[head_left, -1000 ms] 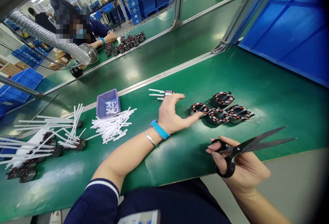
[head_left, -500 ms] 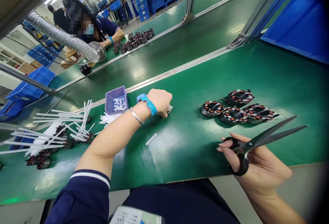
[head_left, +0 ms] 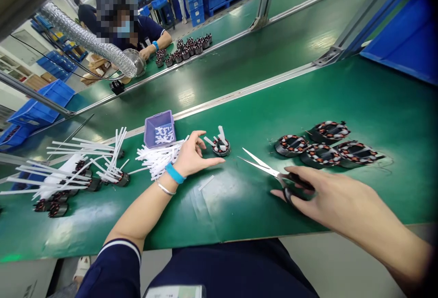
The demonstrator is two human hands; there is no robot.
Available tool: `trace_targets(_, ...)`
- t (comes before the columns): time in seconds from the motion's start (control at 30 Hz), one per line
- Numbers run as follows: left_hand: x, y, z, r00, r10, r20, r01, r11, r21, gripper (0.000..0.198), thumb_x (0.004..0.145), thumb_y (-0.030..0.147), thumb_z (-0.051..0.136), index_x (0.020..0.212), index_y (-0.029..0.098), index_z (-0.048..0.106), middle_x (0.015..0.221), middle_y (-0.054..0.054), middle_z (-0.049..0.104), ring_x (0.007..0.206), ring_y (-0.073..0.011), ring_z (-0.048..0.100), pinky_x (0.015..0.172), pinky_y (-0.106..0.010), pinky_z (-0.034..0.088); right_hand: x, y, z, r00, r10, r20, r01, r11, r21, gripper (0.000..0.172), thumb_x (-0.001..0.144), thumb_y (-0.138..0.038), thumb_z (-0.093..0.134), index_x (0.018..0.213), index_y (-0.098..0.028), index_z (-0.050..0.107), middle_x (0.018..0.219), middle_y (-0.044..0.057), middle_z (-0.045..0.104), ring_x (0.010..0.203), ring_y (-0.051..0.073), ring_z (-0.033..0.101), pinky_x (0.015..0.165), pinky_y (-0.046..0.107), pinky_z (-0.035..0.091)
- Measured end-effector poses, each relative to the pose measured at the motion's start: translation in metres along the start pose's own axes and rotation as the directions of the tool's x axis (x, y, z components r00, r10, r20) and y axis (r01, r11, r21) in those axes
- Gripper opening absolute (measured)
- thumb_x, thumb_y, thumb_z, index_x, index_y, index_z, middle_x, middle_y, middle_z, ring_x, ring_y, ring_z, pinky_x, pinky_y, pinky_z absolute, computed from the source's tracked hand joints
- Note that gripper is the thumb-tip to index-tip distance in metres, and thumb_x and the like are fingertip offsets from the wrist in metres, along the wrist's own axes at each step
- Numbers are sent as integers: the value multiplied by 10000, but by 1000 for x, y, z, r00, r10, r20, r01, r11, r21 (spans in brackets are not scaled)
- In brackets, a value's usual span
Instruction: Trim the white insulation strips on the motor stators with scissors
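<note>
My left hand (head_left: 193,154) is open beside a small wound motor stator (head_left: 221,146), thumb and fingers apart around its near left side. White strips of sleeving poke up out of that stator. My right hand (head_left: 318,193) holds black-handled scissors (head_left: 270,169), their blades parted and pointing left toward the stator. Several stators (head_left: 320,154) with copper and white windings stand together beyond my right hand. A pile of white strips (head_left: 159,159) lies just left of my left hand. One short white strip (head_left: 206,183) rests on the green table below the stator.
A purple bin (head_left: 146,133) holds short white pieces. At the left are stators with long white strips (head_left: 68,177). A metal rail (head_left: 239,91) runs behind the work area. Across it, a person sits by rows of stators (head_left: 191,50). A blue panel (head_left: 404,38) stands at right.
My left hand has moved left, off the stator, and opened, leaving the stator in view. The scissors have swung from pointing right to pointing left, toward the stator.
</note>
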State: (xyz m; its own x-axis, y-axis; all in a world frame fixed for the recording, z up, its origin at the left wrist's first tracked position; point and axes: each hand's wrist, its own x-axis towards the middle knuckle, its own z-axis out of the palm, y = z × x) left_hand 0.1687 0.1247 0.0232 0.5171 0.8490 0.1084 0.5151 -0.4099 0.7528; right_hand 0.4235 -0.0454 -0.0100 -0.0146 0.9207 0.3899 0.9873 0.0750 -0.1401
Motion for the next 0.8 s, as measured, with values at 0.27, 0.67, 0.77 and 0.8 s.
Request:
trace_targets(0.27,26,-7,6,980,158,124,-152,987,-56,457,593,507,822,778,170,574,580,76,457,541,-64,373,523,-207,310,50,-14,-6,960,-160,229,198,968,-153,186,796,-369,616,812,-184,631,682,42,684,565,219,616,550,323,358)
trace_targets(0.67,55,3,-5,853,212,476,-187,977,-100,165,744,313,658,732,151,685,575,35,543,533,-77,422,536,-220,338,99,-14,-6,856,-313,412,408,898,-165,164,826,-352,561,800,-194,596,689,18,661,487,152,512,551,310,248)
trace_targets(0.77,58,4,-6,849,234,473,-236,970,-57,111,735,236,638,665,153,657,581,29,569,533,-79,439,533,-218,333,102,-13,-6,836,-357,417,455,875,-164,127,830,-285,529,777,-188,591,652,20,631,498,148,501,574,313,246)
trace_targets(0.8,58,3,-6,851,238,468,-240,969,-55,98,733,216,630,660,152,648,592,26,581,531,-77,444,533,-216,335,101,-13,-5,832,-368,416,467,869,-164,124,834,-261,516,771,-184,590,647,22,625,499,149,498,582,316,249)
